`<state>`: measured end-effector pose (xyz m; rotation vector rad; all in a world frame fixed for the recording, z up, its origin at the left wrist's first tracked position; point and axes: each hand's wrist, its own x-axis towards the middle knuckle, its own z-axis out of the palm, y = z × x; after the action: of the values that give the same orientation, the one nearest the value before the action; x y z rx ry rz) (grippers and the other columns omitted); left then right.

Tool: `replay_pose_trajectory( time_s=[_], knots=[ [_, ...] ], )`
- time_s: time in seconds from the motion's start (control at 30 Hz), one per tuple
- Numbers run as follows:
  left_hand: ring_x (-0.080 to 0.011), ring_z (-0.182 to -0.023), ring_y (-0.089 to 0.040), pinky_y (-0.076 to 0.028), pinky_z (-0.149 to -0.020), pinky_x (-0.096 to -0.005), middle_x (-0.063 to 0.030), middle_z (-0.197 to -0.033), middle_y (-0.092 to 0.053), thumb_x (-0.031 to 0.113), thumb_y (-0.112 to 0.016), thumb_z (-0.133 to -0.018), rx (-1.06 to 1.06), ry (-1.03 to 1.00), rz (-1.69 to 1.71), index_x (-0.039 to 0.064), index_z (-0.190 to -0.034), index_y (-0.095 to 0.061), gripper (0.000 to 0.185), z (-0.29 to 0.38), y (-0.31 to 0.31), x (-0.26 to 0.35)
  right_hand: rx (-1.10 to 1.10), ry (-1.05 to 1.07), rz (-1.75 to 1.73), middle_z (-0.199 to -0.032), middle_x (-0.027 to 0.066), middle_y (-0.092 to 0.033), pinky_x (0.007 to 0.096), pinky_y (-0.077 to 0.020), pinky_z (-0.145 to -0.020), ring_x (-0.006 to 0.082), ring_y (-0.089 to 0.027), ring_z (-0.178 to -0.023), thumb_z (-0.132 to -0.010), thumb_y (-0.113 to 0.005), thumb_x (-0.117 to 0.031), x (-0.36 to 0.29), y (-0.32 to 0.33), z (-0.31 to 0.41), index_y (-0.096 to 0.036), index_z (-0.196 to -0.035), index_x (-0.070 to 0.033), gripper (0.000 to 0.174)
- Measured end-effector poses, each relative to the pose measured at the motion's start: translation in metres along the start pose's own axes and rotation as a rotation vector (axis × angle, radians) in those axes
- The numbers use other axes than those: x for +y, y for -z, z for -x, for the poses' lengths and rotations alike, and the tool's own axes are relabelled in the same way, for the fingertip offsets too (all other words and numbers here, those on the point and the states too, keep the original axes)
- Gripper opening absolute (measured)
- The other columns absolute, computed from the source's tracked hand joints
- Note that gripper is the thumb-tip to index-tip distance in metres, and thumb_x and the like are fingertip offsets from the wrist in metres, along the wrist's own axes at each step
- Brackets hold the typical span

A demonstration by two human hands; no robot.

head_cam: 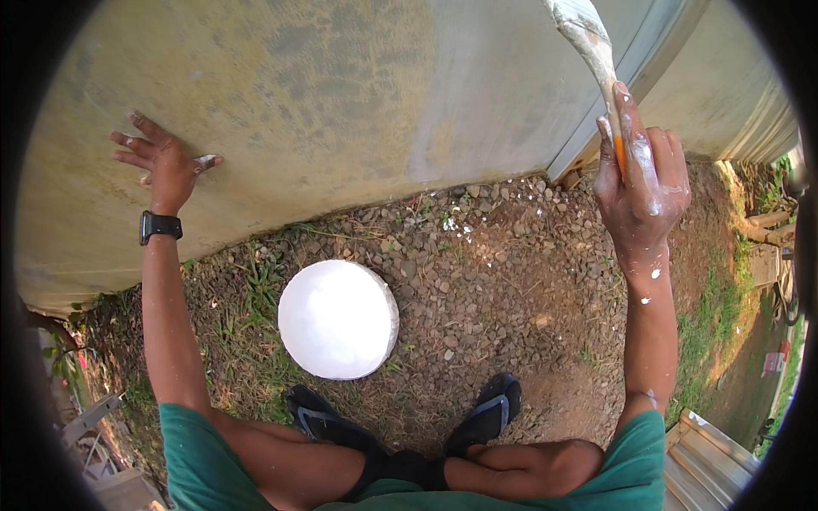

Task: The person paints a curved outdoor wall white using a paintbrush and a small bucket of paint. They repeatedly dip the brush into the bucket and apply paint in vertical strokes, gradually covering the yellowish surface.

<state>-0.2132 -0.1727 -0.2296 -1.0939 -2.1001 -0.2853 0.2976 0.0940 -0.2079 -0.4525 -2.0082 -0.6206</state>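
My right hand (645, 169), spattered with white paint, grips the handle of a paintbrush (591, 48). The brush points up toward the wall, and its bristle end is partly cut off by the top of the view. With fingers spread, my left hand (169, 160) is up at the yellowish, patchy wall (319, 108); whether it presses on the surface I cannot tell. White paint marks its thumb and fingers. On the ground between my arms stands a round container (339, 319), its top bright white. A paler, greyish coated area (492, 96) covers the wall toward the right.
A light vertical trim strip (601, 121) stands by the brush. Stony soil (473, 287) with white paint drips runs along the wall's foot. My sandalled feet (489, 409) are just behind the container. Wooden boards (709, 460) lie at lower right, and a wooden structure (121, 472) at lower left.
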Motion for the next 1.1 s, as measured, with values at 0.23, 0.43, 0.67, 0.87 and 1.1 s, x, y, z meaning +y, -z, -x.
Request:
replay_pose_trajectory(
  time_s=[0.23, 0.43, 0.67, 0.87, 1.1],
  knots=[
    [-0.0775, -0.136, 0.026, -0.002, -0.105, -0.0873, -0.0545, -0.145, 0.036, 0.048, -0.102, -0.052, 0.007, -0.024, 0.047, 0.002, -0.157, 0.030, 0.175, 0.000, -0.003, -0.003, -0.345, -0.391, -0.236, -0.079, 0.0131, -0.061, 0.0398, -0.0487, -0.060, 0.0283, -0.057, -0.062, -0.095, -0.075, -0.012, -0.033, -0.038, 0.018, -0.057, -0.151, -0.015, 0.059],
    [-0.0759, -0.137, 0.026, -0.006, -0.103, -0.0886, -0.0531, -0.147, 0.036, 0.047, -0.102, -0.052, -0.002, -0.018, 0.041, 0.003, -0.157, 0.031, 0.175, 0.002, -0.004, -0.004, -0.279, -0.582, -0.529, -0.087, 0.0194, -0.070, 0.0385, -0.0513, -0.060, 0.0305, -0.061, -0.060, -0.098, -0.068, -0.010, -0.057, -0.064, 0.059, -0.052, -0.155, -0.014, 0.058],
    [-0.0741, -0.138, 0.027, -0.001, -0.104, -0.0860, -0.0540, -0.147, 0.034, 0.051, -0.100, -0.053, -0.039, 0.019, 0.052, -0.001, -0.156, 0.031, 0.174, 0.001, 0.002, 0.003, -0.926, -0.480, -0.365, -0.083, 0.0186, -0.072, 0.0494, -0.0549, -0.061, 0.0377, -0.068, -0.064, -0.096, -0.065, -0.021, -0.077, -0.078, 0.155, -0.034, -0.163, -0.012, 0.074],
    [-0.0726, -0.139, 0.029, 0.004, -0.106, -0.0838, -0.0547, -0.147, 0.032, 0.053, -0.099, -0.053, -0.113, 0.097, 0.080, -0.005, -0.155, 0.030, 0.174, 0.000, 0.007, 0.005, -1.260, -0.463, -0.389, -0.072, 0.0222, -0.070, 0.0524, -0.0572, -0.067, 0.0410, -0.070, -0.067, -0.099, -0.058, -0.028, -0.085, -0.082, 0.202, -0.043, -0.158, -0.008, 0.064],
    [-0.0759, -0.139, 0.022, -0.004, -0.108, -0.0850, -0.0510, -0.152, 0.030, 0.046, -0.102, -0.053, -0.054, 0.099, 0.032, 0.000, -0.158, 0.029, 0.174, 0.000, 0.007, 0.011, -1.147, -0.453, -0.347, -0.069, 0.0218, -0.069, 0.0535, -0.0577, -0.071, 0.0406, -0.070, -0.066, -0.100, -0.056, -0.028, -0.081, -0.098, 0.173, -0.049, -0.153, -0.004, 0.059]
  ],
)
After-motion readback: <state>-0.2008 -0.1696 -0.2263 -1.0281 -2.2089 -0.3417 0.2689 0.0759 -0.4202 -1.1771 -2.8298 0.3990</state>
